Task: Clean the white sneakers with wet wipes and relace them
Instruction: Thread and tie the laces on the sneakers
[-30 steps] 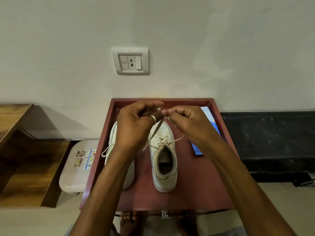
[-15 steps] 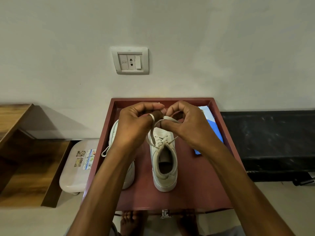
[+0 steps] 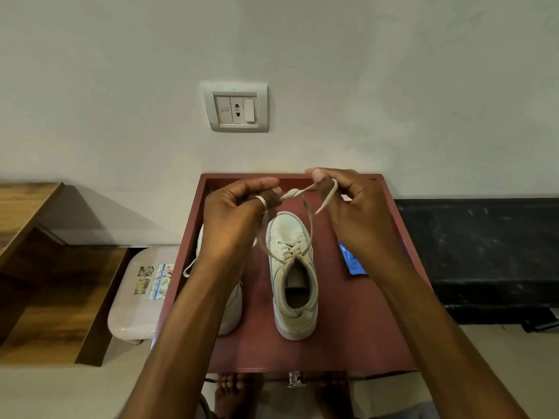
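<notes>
Two white sneakers stand toe-away on a dark red table (image 3: 341, 343). The right sneaker (image 3: 292, 276) is in plain view, its lace (image 3: 308, 228) rising from the eyelets to my hands. My left hand (image 3: 236, 216), with a ring, pinches one part of the lace above the toe. My right hand (image 3: 354, 213) pinches a loop of the same lace, a loose end hanging below it. The lace is twisted between the two hands. My left forearm covers most of the left sneaker (image 3: 231, 306); a lace end trails off its left side.
A blue wet-wipe pack (image 3: 352, 261) lies on the table's right part, partly under my right wrist. A white plastic stool (image 3: 136, 300) stands left of the table, wooden shelving (image 3: 36, 267) further left, a black ledge (image 3: 484, 252) on the right. Wall with a socket plate (image 3: 236, 107) behind.
My hands have drawn apart and risen toward the far edge of the table, stretching the twisted lace between them. The right hand moved right, uncovering the sneaker's toe.
</notes>
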Motion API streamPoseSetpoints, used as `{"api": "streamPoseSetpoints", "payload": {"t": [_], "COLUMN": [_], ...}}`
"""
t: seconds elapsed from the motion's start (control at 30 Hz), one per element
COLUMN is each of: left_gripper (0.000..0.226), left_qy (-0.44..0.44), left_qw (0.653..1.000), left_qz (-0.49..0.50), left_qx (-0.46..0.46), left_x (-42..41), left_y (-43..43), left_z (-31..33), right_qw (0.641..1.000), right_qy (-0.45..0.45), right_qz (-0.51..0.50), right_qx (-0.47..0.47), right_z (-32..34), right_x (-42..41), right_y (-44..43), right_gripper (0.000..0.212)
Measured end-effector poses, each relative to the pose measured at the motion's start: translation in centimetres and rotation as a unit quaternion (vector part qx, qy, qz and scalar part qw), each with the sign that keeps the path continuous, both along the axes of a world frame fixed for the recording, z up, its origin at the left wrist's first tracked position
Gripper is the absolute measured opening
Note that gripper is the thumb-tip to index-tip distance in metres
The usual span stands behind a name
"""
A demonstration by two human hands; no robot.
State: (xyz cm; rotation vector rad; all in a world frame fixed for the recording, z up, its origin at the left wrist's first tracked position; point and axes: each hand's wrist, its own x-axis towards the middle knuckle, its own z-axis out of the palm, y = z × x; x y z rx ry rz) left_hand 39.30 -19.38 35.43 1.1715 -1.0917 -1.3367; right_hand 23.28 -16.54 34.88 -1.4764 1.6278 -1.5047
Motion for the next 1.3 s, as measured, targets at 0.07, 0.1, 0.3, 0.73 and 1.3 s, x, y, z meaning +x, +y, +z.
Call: {"api": "streamPoseSetpoints", "payload": {"t": [0.07,0.1,0.3,0.73,1.3], "left_gripper": [0.017,0.017,0.018,0.028,0.033], "left_qy": [0.002,-0.002,-0.137,-0.567,-0.582], "left_qw": [1.000,0.999,0.985,0.819,0.792], "left_qz": [0.030,0.043,0.093,0.078,-0.049], "left_qx": [-0.004,-0.007,-0.040,-0.037,-0.177], "left_x": [0.4,0.6,2.3,8.0,3.1], "left_y": [-0.3,-0.4,-1.2,-1.3,0.1], "left_z": [-0.2,-0.3,-1.6,-2.7,-3.1], "right_qw": [0.999,0.995,0.886,0.926,0.938], "right_qy": [-0.032,-0.091,-0.436,-0.109,0.250], "right_qz": [-0.021,-0.021,-0.002,-0.170,0.027], "right_qx": [0.021,0.043,0.158,0.319,0.239], "right_z": [0.1,0.1,0.1,-3.1,-2.3], "right_x": [-1.1,-1.6,-4.2,-8.3,-3.9], "right_y": [0.0,0.0,0.1,0.5,0.5], "right_gripper": [0.025,0.025,0.025,0.032,0.025]}}
